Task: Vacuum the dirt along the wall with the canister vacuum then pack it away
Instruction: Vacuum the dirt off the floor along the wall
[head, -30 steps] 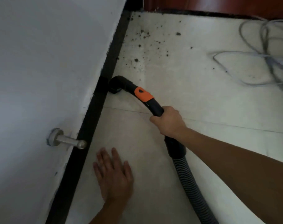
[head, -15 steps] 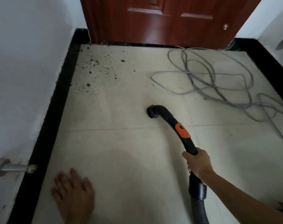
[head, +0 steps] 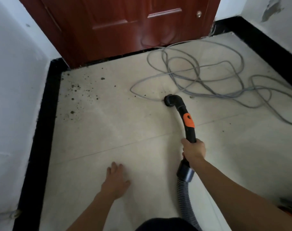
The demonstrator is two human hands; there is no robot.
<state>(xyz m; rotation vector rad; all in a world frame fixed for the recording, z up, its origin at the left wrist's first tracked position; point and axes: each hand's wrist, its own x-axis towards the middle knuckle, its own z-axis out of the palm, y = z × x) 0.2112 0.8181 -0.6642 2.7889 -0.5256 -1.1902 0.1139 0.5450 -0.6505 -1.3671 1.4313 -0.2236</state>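
Observation:
My right hand grips the black vacuum handle, which has an orange slider. The curved nozzle end touches the pale floor tile near the middle, close to a loop of grey cable. A ribbed grey hose runs from the handle down past my arm. Dark dirt specks lie scattered by the black baseboard in the far left corner, well left of the nozzle. My left hand rests flat on the tile with fingers spread.
A red-brown door closes the far side. Tangled grey cable sprawls over the right half of the floor. White walls stand left and right above black baseboards. An orange-edged object peeks in at the lower right.
The nozzle has moved from the left baseboard to the right, out to the middle of the floor by the cable. The view swung up and right, bringing in the door.

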